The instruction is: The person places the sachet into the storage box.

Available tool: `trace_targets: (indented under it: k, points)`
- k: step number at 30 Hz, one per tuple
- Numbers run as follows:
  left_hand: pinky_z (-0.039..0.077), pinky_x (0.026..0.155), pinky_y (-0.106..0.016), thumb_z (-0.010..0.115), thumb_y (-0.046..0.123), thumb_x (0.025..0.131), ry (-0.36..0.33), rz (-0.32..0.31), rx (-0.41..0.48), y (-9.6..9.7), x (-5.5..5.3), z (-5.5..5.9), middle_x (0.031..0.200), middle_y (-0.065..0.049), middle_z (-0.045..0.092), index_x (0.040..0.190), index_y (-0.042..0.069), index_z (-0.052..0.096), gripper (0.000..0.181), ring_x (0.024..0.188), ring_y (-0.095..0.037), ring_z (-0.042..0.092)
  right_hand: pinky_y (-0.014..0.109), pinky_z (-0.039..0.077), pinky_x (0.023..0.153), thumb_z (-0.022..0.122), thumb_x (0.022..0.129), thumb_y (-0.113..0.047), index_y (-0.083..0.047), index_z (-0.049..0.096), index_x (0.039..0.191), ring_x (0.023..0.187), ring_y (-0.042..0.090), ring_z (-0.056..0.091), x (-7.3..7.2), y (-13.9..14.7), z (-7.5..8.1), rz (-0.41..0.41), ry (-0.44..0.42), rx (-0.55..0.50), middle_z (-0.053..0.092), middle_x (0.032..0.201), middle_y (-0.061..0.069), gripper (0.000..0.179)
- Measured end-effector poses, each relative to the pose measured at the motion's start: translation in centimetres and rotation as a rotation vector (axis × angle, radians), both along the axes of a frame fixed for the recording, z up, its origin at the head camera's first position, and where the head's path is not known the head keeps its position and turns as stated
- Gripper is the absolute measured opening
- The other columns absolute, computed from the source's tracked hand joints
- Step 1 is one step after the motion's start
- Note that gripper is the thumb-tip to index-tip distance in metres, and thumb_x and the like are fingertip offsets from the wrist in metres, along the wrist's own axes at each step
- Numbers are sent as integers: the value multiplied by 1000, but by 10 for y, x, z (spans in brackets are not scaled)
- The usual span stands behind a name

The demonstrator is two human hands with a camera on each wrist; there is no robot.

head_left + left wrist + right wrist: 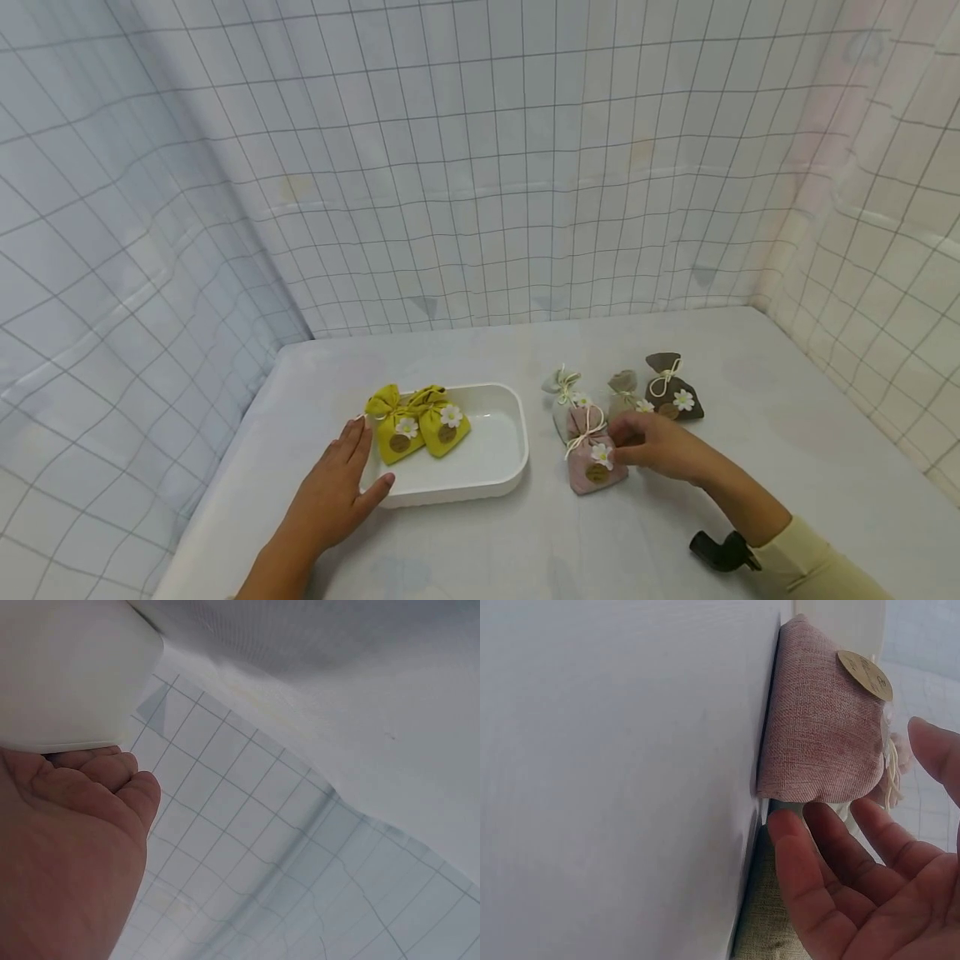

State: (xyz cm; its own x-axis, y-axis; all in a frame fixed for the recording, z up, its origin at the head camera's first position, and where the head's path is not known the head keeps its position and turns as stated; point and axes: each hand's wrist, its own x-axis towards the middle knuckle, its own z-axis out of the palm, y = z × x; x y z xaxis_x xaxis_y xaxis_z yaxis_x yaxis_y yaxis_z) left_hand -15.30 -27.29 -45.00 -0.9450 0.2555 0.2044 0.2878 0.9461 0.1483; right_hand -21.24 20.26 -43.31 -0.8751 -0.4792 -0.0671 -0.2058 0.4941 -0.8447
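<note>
My left hand [330,487] rests against the left end of a white tray [491,467], its fingers along the rim and its thumb at the front corner. Two yellow-green drawstring sachets [399,442] with white flowers and round tags lie inside at the left. At the right, my right hand [660,446] is beside a pink drawstring sachet [588,473]. In the right wrist view its fingertips [821,821] are at the sachet's edge, while the thumb [934,754] stands apart from the cloth.
Behind the pink sachet lie a pale grey-green sachet [561,404], a beige sachet [622,393] and a dark brown sachet [667,396]. A black device [722,552] is at my right wrist. Grid-patterned white cloth [480,208] hangs around the white table [480,550].
</note>
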Motion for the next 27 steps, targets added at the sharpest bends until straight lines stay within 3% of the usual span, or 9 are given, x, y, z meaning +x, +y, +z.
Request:
trace_targets:
  k: [16,27]
  points:
    - [28,113,-56,58,49,97,-1,-2,-5,1,1,1,158,-24,26,150,-9,33,82,145,-40,27,29,51,70,75,88,-18,-3,64,111,93,23,57,-1,-3,-4,4,1,-20,63,101,7,30]
    - [29,113,-56,57,51,97,5,1,-4,1,0,-1,158,-24,26,150,-9,34,83,145,-40,27,31,51,74,77,87,-18,-4,65,112,93,22,58,-4,-7,-7,8,15,19,63,100,5,31]
